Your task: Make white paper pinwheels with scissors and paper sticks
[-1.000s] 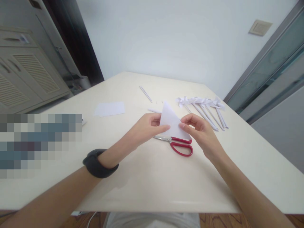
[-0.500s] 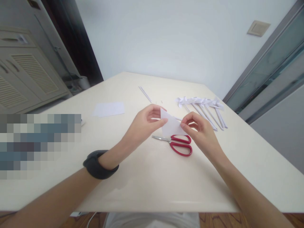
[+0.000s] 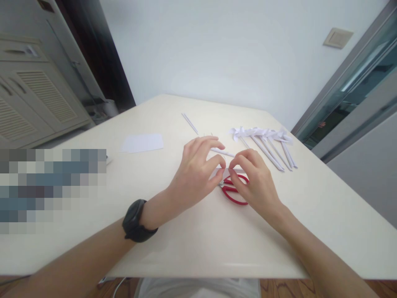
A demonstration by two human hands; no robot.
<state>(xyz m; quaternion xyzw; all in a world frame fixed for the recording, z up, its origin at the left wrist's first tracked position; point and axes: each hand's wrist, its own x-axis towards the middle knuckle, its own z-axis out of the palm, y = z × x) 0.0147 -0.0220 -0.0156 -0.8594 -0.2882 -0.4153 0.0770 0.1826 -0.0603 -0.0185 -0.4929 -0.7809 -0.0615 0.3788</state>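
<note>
Currently, left hand [image 3: 198,171] and right hand [image 3: 259,180] pinch one white paper [image 3: 227,172] above the bench [image 3: 186,244].
Each uses thumb and forefinger, the two pinches just apart; red-handled scissors [image 3: 231,189] lie below, partly hidden; paper pinwheels [image 3: 263,133] rest farther back, to the right.

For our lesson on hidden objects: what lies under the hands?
Under the paper they pinch lie red-handled scissors; their pivot and parts of both loops show. The right hand covers some of the loops, the left hand the blade tips. Anything else covered cannot be seen.
</note>
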